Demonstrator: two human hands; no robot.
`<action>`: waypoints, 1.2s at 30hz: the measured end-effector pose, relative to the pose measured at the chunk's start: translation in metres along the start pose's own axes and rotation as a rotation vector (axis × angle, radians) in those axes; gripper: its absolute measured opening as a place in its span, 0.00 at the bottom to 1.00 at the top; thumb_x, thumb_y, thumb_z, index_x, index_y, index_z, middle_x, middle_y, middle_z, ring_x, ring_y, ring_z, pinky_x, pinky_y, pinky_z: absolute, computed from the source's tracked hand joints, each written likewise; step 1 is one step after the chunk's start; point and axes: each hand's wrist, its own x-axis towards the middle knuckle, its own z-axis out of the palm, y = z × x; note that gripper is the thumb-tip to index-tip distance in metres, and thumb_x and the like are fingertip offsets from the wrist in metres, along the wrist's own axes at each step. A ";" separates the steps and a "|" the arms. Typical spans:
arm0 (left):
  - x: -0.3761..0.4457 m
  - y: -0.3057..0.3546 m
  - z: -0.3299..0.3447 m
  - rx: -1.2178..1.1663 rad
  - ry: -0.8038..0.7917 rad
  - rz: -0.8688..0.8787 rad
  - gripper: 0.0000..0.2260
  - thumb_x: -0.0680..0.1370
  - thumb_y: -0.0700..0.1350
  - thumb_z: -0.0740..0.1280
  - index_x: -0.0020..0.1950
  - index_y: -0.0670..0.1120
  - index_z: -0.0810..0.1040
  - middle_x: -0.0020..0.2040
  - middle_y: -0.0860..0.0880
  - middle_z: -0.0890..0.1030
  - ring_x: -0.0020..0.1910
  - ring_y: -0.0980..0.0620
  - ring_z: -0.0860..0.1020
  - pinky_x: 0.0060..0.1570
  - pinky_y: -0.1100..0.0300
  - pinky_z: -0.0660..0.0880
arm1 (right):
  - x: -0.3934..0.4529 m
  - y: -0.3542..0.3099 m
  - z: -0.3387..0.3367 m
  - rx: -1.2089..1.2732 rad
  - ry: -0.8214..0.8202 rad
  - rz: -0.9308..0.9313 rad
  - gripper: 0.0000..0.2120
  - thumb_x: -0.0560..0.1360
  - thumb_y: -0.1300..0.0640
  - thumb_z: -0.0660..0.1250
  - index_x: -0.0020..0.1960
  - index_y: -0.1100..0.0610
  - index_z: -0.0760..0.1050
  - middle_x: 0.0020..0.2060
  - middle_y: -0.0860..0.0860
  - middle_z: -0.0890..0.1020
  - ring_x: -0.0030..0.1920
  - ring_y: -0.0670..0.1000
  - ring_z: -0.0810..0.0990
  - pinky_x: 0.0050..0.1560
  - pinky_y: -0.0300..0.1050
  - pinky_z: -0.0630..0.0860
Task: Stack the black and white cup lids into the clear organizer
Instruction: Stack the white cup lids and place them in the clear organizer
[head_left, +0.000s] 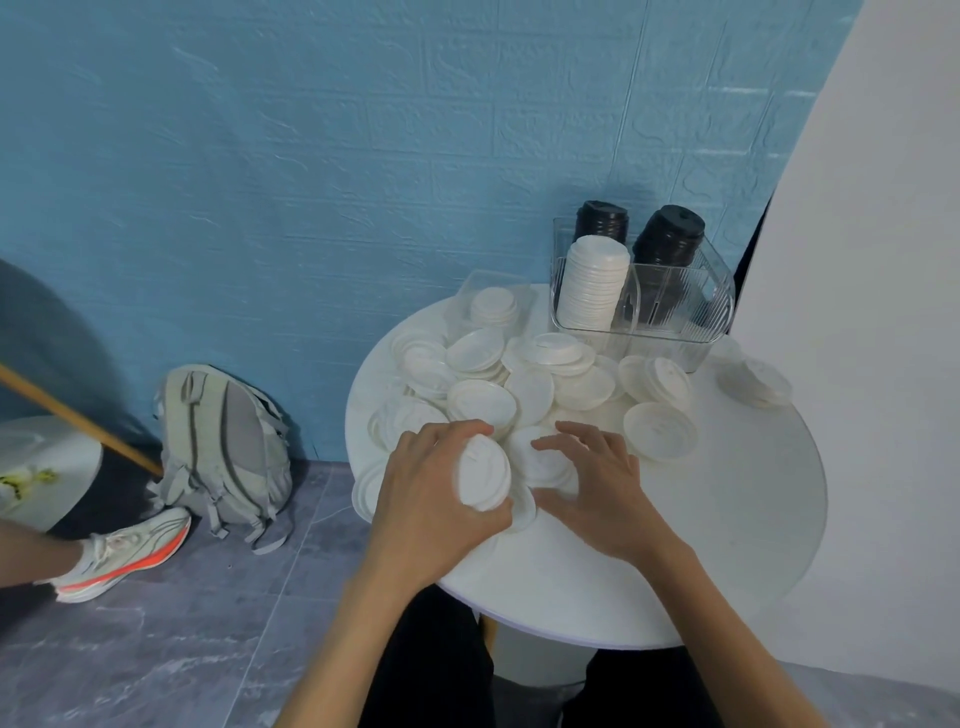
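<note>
My left hand (431, 493) grips a small stack of white lids (483, 475), held on edge above the near left of the round white table (727, 519). My right hand (592, 488) lies over loose white lids (540, 460) beside it, fingers and thumb curled around one. A heap of loose white lids (483, 374) covers the table's left and middle. At the back right stands the clear organizer (675, 306), holding a tall stack of white lids (592, 283) in front and two stacks of black lids (667, 234) behind.
A few more white lids (756, 382) lie at the table's right, near a white wall. A grey backpack (223, 447) leans against the blue wall on the floor to the left. Another person's foot in a white and orange shoe (124, 551) is at far left.
</note>
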 end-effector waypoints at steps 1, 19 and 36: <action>0.000 0.000 0.001 0.001 -0.006 -0.003 0.33 0.63 0.60 0.72 0.68 0.59 0.74 0.60 0.59 0.75 0.59 0.54 0.70 0.60 0.57 0.68 | 0.000 0.001 0.000 -0.013 0.024 0.010 0.24 0.75 0.42 0.71 0.70 0.40 0.71 0.75 0.42 0.64 0.75 0.51 0.57 0.69 0.48 0.56; 0.000 0.006 0.011 0.004 -0.028 0.016 0.34 0.63 0.65 0.69 0.69 0.59 0.73 0.61 0.60 0.74 0.59 0.55 0.70 0.60 0.57 0.69 | -0.008 0.007 0.001 0.101 0.106 -0.001 0.38 0.68 0.36 0.76 0.74 0.44 0.69 0.70 0.39 0.72 0.71 0.46 0.67 0.65 0.40 0.56; 0.007 0.016 0.016 -0.024 -0.077 0.031 0.47 0.67 0.57 0.79 0.81 0.58 0.58 0.74 0.57 0.70 0.72 0.54 0.66 0.63 0.63 0.62 | -0.030 -0.032 -0.028 0.743 0.106 -0.116 0.34 0.64 0.61 0.83 0.64 0.42 0.75 0.63 0.40 0.76 0.59 0.44 0.78 0.54 0.42 0.80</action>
